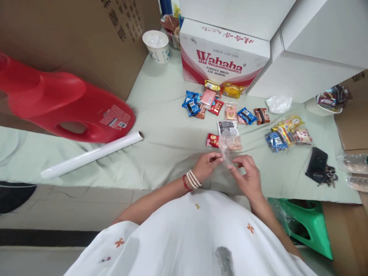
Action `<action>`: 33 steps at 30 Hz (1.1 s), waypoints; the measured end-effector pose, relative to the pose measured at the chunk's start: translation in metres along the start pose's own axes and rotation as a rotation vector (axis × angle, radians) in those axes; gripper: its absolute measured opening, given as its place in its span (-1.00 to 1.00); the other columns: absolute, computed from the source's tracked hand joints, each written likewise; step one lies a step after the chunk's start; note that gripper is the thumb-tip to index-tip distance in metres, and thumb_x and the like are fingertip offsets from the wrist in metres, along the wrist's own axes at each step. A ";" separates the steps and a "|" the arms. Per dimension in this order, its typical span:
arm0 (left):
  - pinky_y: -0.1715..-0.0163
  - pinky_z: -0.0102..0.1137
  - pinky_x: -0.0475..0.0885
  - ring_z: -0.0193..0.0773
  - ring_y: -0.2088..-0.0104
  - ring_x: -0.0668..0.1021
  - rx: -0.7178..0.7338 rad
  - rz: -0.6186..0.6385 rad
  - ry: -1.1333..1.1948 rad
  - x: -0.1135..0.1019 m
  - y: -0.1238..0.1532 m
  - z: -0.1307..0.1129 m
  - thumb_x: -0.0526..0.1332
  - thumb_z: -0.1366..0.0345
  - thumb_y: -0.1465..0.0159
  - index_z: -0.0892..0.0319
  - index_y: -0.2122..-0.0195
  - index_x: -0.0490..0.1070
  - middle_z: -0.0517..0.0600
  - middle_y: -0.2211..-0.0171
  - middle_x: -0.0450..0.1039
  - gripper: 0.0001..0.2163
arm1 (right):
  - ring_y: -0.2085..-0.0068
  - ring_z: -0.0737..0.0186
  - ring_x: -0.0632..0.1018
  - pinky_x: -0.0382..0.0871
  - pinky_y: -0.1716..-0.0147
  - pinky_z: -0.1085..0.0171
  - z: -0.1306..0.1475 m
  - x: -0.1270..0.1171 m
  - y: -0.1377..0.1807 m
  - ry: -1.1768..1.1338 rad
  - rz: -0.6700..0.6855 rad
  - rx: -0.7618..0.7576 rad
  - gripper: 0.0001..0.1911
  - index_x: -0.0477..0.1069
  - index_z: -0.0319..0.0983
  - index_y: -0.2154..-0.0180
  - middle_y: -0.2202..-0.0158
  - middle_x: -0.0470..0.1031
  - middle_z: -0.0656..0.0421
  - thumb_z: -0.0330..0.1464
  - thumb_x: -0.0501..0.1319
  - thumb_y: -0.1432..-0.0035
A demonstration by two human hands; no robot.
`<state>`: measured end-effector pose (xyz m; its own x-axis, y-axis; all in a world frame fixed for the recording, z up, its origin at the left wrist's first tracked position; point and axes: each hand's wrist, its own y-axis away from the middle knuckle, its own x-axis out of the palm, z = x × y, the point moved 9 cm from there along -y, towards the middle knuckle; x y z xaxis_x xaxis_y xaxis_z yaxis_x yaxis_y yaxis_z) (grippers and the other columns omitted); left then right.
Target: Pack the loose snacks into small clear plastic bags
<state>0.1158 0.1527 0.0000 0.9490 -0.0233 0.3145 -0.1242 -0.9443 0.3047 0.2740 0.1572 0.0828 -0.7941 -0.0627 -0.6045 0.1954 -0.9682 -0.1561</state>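
Observation:
Between my hands is a small clear plastic bag [225,150], upright above the table edge. My left hand [207,164], with a beaded bracelet at the wrist, pinches the bag's near left edge. On its right side, my right hand [244,172] has thumb and fingers closed on the same bag. Just behind it lie a red snack packet [212,140] and a black-and-white packet [228,128]. Farther back is a loose group of small wrapped snacks, among them a blue packet [247,115] and a pink one [207,97].
A Wahaha carton [224,57] stands at the back. Left are a red jug [71,103] and a white roll [92,155]. To the right lie a bagged snack bundle [284,134], crumpled plastic [278,104], and a black pouch [316,165] with keys. A green stool [313,226] stands below.

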 end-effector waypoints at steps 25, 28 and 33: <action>0.25 -0.37 0.51 -0.37 0.37 0.52 -0.229 -0.086 0.280 0.002 0.008 0.025 0.43 0.25 -0.04 0.18 0.46 0.34 -0.11 0.38 0.44 -0.74 | 0.19 0.15 0.55 0.43 0.21 0.23 -0.054 0.028 0.015 -0.459 0.014 0.468 -0.62 0.52 -0.15 0.18 0.21 0.60 0.16 -0.05 0.44 -0.09; 0.19 -0.35 0.53 -0.38 0.32 0.53 -0.214 -0.129 0.280 -0.001 0.008 0.026 0.44 0.25 -0.01 0.19 0.47 0.30 -0.11 0.35 0.42 -0.70 | 0.41 0.24 0.44 0.32 0.36 0.26 -0.057 0.028 0.006 -0.377 0.014 0.459 -0.70 0.46 -0.16 0.34 0.43 0.50 0.23 -0.07 0.35 -0.17; 0.25 -0.34 0.55 -0.33 0.24 0.55 -0.224 -0.240 0.310 -0.008 0.011 0.023 0.41 0.34 0.03 0.14 0.23 0.35 -0.07 0.16 0.41 -0.65 | 0.42 0.20 0.44 0.33 0.30 0.21 -0.041 0.024 -0.004 -0.155 0.012 0.305 -0.76 0.45 -0.14 0.30 0.45 0.49 0.22 -0.11 0.24 -0.29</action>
<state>0.1137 0.1344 -0.0201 0.8308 0.3197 0.4555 -0.0031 -0.8159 0.5782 0.2776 0.1692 0.0373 -0.8754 -0.0884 -0.4752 0.0430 -0.9935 0.1055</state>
